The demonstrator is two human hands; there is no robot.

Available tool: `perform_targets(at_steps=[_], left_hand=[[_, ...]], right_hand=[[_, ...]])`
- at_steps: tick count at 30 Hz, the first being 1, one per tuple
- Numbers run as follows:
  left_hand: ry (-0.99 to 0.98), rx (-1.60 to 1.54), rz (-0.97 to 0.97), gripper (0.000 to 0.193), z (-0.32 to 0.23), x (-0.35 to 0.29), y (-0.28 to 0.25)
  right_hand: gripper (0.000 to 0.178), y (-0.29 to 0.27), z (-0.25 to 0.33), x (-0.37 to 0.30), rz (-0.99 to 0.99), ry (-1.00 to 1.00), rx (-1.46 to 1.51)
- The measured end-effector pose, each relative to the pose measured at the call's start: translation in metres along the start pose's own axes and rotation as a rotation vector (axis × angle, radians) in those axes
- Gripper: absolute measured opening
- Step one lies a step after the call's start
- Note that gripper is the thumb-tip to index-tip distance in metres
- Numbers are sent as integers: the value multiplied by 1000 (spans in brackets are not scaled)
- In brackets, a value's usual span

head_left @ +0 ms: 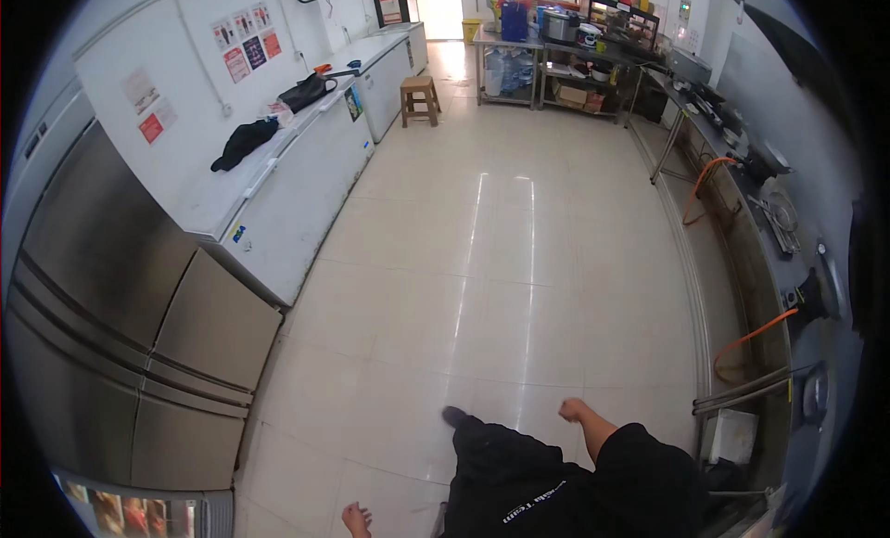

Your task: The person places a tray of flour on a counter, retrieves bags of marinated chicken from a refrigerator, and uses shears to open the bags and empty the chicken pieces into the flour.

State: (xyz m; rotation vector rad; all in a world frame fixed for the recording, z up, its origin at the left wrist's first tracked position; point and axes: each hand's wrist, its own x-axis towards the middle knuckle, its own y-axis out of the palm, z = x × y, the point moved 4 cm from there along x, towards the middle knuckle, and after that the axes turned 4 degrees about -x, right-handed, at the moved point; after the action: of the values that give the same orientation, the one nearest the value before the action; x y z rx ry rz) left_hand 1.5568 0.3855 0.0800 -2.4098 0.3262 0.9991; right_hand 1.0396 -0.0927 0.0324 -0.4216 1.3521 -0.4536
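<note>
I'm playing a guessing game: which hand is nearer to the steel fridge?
Left. The left hand hangs to the right of the fridge, apart from it; the right hand is farther right, across more floor.

Short-sleeved top [612,508]: black, white lettering [535,503] on front | right sleeve [640,453]: black, loose | shoe [453,416]: dark, rounded toe

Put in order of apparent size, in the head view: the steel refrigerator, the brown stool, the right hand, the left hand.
1. Steel refrigerator
2. Brown stool
3. Right hand and left hand: alike, so unranked
</note>
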Motion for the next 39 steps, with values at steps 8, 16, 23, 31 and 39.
perform_targets(at_steps=[8, 16, 23, 31, 39], left_hand=[[392, -7, 100, 19, -75, 37, -30], [-344, -628, -434, 25, 140, 10, -96], [-356, 218, 39, 25, 179, -2, -77], [-61, -407, -156, 26, 211, 122, -244], [-76, -798, -1026, 26, 181, 57, -633]], right_hand=[[32, 82, 220, 78, 382, -88, -474], [22, 26, 792, 152, -305, -1067, -617], [9, 192, 1151, -45, 133, -1346, -98], [19, 552, 1073, -96, 476, -1440, -912], [25, 811, 1030, -283, 838, -914, -1089]])
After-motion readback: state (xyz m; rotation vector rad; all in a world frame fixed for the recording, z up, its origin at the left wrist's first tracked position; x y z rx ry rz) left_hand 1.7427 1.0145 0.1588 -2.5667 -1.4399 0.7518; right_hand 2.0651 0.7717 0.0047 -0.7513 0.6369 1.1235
